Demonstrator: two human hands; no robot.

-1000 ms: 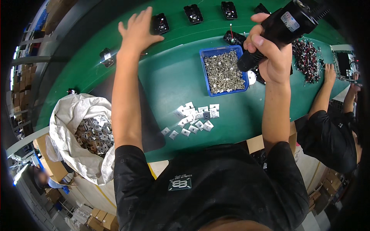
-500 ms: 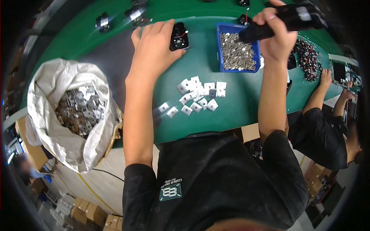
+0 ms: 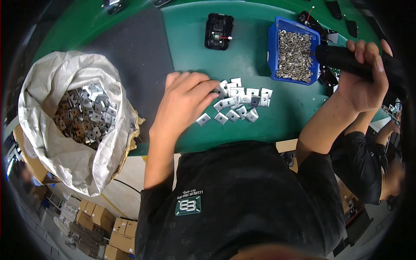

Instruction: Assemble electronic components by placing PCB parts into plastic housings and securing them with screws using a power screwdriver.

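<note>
Several bent silver metal plates with holes lie in a loose pile on the green table. At the pile's left edge, the thumb and index finger of my left hand close on one plate, which they partly cover. My right hand grips a black electric screwdriver. Its thin tip points left over the screws in a blue bin. Beyond the plates, an open black plastic housing with a small red wire and white connector sits on the table, untouched.
A white woven sack full of similar metal plates stands at the left. A dark grey mat covers the table beside it. More black parts lie at the far right. A co-worker's dark sleeve is close on my right.
My left hand has left the black housing and come nearer, down to the plates. My right hand has lowered the screwdriver and moved right, its tip still at the screw bin. The view has shifted.
</note>
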